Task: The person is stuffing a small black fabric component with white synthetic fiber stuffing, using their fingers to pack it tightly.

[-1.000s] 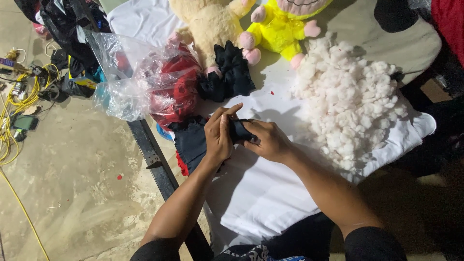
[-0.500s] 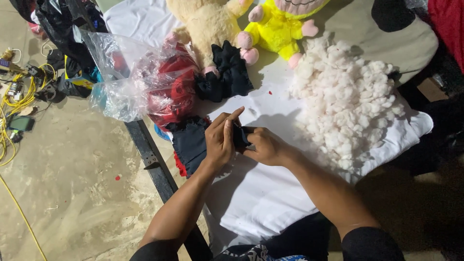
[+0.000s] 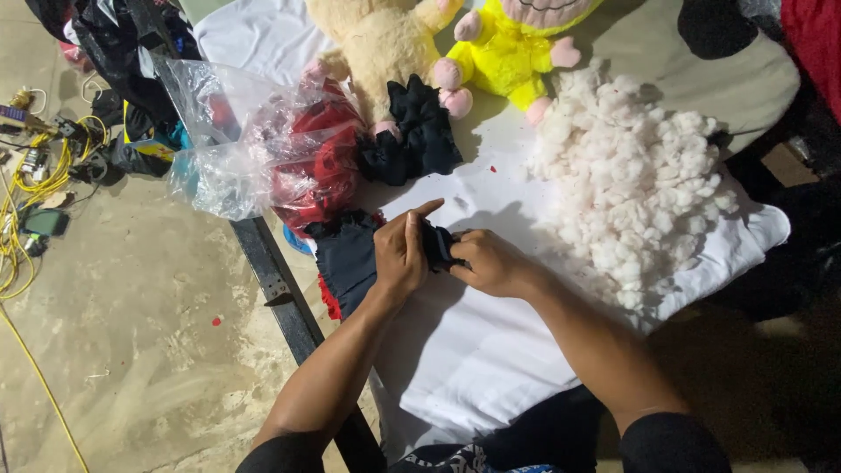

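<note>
Since half a second ago the left hand (image 3: 401, 256) has barely shifted, forefinger now stretched out. Both it and the right hand (image 3: 487, 261) have fingers clenched on a small black cloth piece (image 3: 437, 244), mid-bench on the white sheet (image 3: 473, 359), near the left edge, beside the white stuffing (image 3: 631, 175).

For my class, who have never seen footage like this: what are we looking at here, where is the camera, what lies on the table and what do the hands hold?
There is no machine here, only a person's two bare hands. The camera sits on that person's head and looks down, so the arms reach in from the bottom edge. The left hand and the right hand together pinch a small black fabric piece over a white cloth that covers the table. On the cloth lie a heap of white stuffing, a beige plush toy, a yellow plush toy, more black fabric pieces and a clear plastic bag holding red material.
</note>
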